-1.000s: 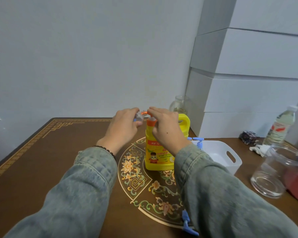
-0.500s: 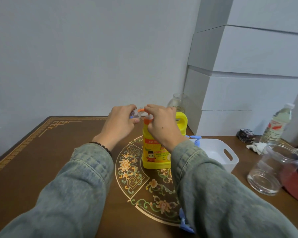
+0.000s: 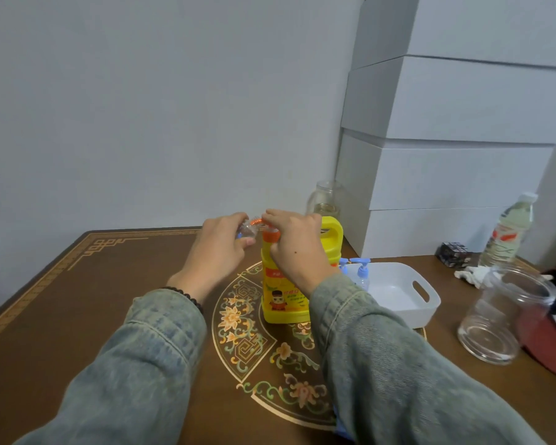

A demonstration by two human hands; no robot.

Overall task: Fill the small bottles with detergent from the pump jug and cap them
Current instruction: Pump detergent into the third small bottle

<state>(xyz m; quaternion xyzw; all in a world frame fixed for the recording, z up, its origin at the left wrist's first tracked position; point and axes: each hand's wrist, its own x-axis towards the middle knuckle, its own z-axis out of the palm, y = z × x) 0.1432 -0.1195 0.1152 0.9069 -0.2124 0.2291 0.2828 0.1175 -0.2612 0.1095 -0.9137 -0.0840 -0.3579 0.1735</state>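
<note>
A yellow pump jug [image 3: 286, 293] with an orange pump head stands on the table's round ornament. My right hand [image 3: 294, 244] rests on top of the pump head and covers most of it. My left hand [image 3: 220, 248] holds a small clear bottle [image 3: 247, 231] up against the orange spout, mostly hidden by my fingers. Two small bottles with blue pump caps [image 3: 360, 273] stand in the white basket [image 3: 427, 303] right of the jug.
A large clear plastic jar [image 3: 501, 316] stands at the right, next to a dark red object [image 3: 546, 342]. Behind are a drink bottle [image 3: 507, 232], a cube puzzle [image 3: 454, 253], a crumpled tissue, a glass jar [image 3: 326, 200] and stacked white boxes [image 3: 446, 155]. A blue item lies under my right sleeve.
Both hands stay at the pump head with the small bottle at the spout. Only the camera view has shifted slightly.
</note>
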